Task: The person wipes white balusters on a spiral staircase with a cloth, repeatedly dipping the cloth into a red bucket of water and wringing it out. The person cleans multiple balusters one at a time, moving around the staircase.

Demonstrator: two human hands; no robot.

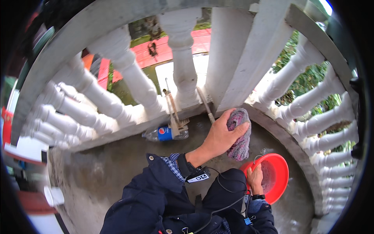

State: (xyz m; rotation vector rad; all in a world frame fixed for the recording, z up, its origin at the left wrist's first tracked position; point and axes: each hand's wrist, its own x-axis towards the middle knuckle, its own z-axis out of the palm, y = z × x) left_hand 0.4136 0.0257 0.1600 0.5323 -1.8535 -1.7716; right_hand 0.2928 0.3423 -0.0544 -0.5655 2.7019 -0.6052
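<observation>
My left hand (222,135) grips a folded grey and pink cloth (241,140), held up over the concrete floor near the corner post. At lower right, my right hand (255,177) holds the near rim of a red plastic bucket (281,175), which is tilted and has foamy water inside. The thumb lies outside or on the rim; some fingers are hidden. Beyond my left hand, a clear plastic bottle with a blue label (165,134) lies on its side by the low kerb. Small hand tools (174,117), one with tines, lean over it.
White balusters (182,67) and a square post (233,58) stand around the floor's edge under a grey rail (117,13). A stick or tool handle (206,105) leans near the post. A white container (54,196) is at far left. Cables (217,209) hang across my lap.
</observation>
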